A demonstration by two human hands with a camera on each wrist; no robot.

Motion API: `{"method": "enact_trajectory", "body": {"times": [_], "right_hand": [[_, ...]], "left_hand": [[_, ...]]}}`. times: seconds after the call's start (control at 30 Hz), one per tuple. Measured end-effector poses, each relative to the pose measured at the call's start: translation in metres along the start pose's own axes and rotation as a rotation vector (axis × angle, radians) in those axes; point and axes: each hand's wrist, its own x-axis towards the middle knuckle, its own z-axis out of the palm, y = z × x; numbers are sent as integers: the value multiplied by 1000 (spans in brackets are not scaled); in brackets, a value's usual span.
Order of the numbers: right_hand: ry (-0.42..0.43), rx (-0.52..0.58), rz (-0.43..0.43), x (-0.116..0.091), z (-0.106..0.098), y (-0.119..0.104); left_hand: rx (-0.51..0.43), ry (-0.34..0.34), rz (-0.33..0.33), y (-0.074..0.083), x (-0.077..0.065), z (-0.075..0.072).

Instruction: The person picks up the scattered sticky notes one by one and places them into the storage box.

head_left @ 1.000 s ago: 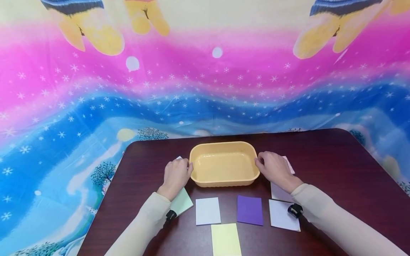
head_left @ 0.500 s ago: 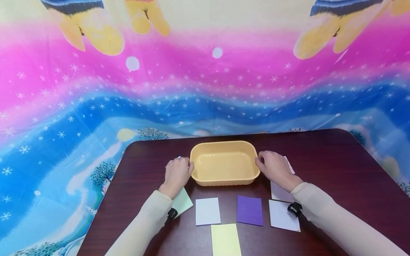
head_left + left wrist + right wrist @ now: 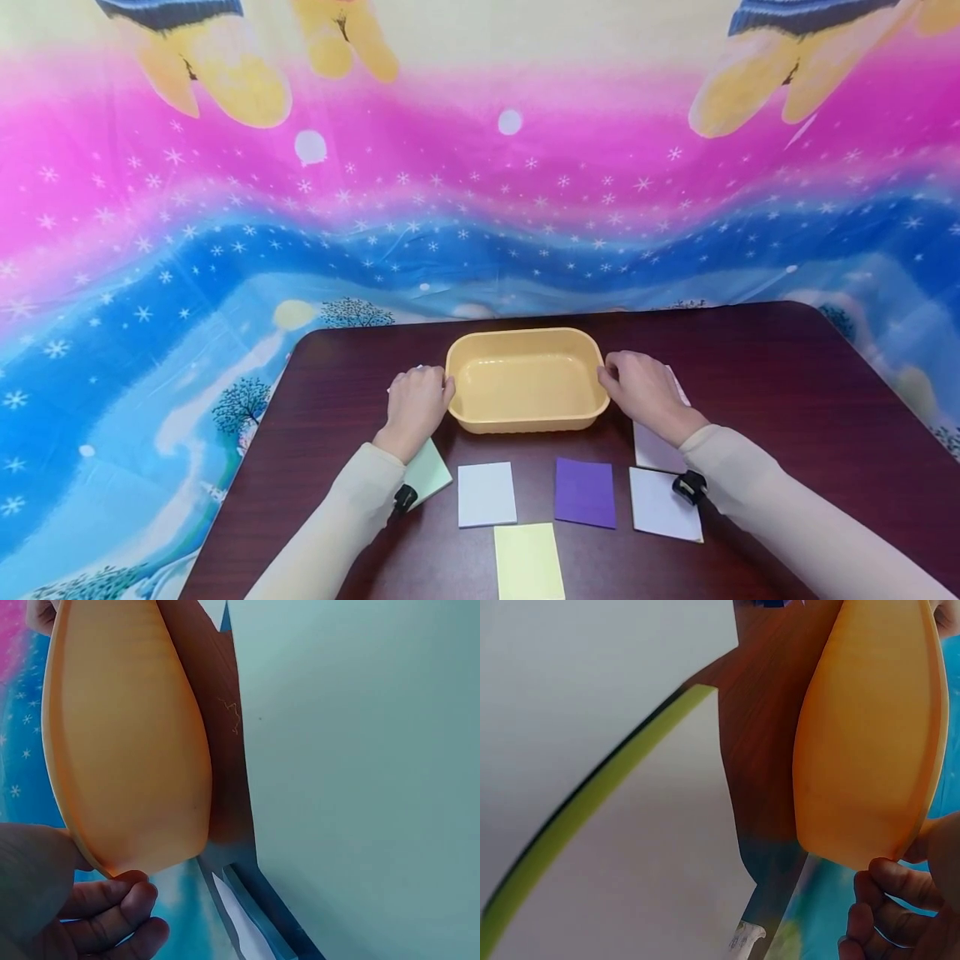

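Observation:
A yellow plastic basin (image 3: 528,425), rectangular with rounded corners, stands between both hands toward the back of the table, with nothing inside. At its left end my left hand (image 3: 415,410) pinches the rim; the left wrist view shows the thumb over the edge and the fingers (image 3: 112,919) curled beneath. My right hand (image 3: 645,396) grips the opposite end the same way, its fingers (image 3: 900,900) bent under the rim in the right wrist view. Under the left forearm lies a light green paper pad (image 3: 429,475), partly covered. A white pad (image 3: 660,504) lies below the right wrist.
In front of the basin lie a white pad (image 3: 487,495), a purple pad (image 3: 585,493) and a pale yellow pad (image 3: 528,562). Another pale pad (image 3: 652,446) is half hidden by the right hand. Behind the dark red table (image 3: 780,400) hangs a printed cloth (image 3: 480,208).
The basin and both hands have shifted very slightly toward the far edge of the table. Both hands keep their grip, and the pads lie as before.

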Motion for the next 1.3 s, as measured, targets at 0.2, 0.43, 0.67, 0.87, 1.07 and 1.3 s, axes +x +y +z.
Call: {"method": "enact_trajectory", "body": {"times": [0.2, 0.43, 0.67, 0.87, 1.07, 1.3], "right_hand": [[-7, 6, 0, 0, 0, 1], [-7, 12, -9, 0, 0, 1], [-5, -5, -17, 0, -3, 1], [-5, 14, -17, 0, -5, 3], [31, 50, -20, 1, -8, 5], [59, 47, -29, -1, -13, 0]], "left_hand": [[17, 16, 18, 0, 0, 1], [34, 3, 19, 0, 0, 0], [9, -12, 6, -1, 0, -1], [-11, -32, -1, -1, -1, -4], [-46, -22, -28, -3, -3, -6], [-85, 13, -39, -4, -4, -10]]}}
